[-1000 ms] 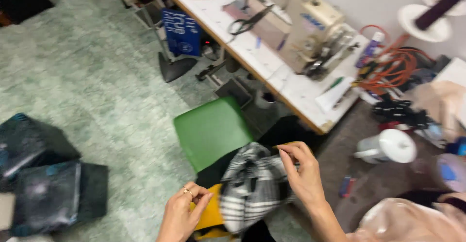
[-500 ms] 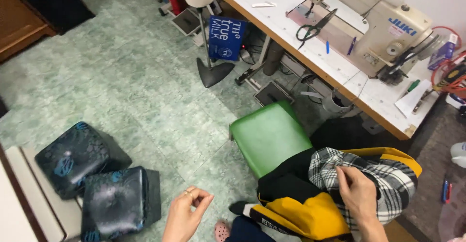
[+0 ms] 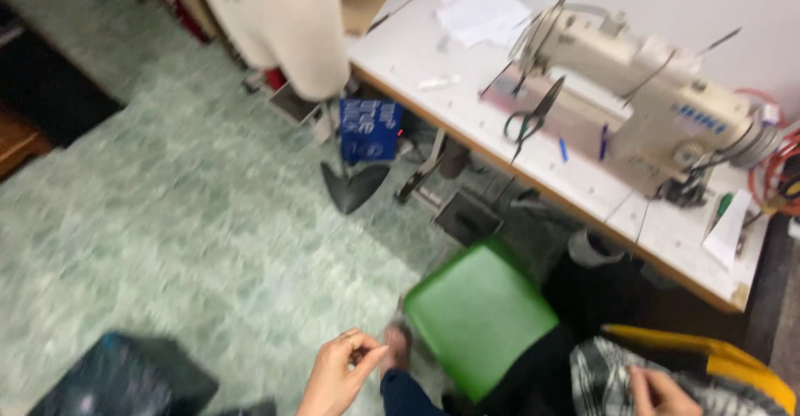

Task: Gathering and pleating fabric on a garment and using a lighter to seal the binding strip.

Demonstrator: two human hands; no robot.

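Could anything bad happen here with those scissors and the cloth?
Maybe. The black scissors lie on the sewing machine bed, so a bump might knock them to the floor. The plaid cloth under the right hand sits bunched on the lap with a yellow garment and might slide off. The left hand hangs over the floor holding nothing clear, so it could not catch it.

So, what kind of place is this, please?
Probably a sewing workshop. A cream sewing machine stands on a long white table with black scissors beside it, and the right hand rests on checked cloth.
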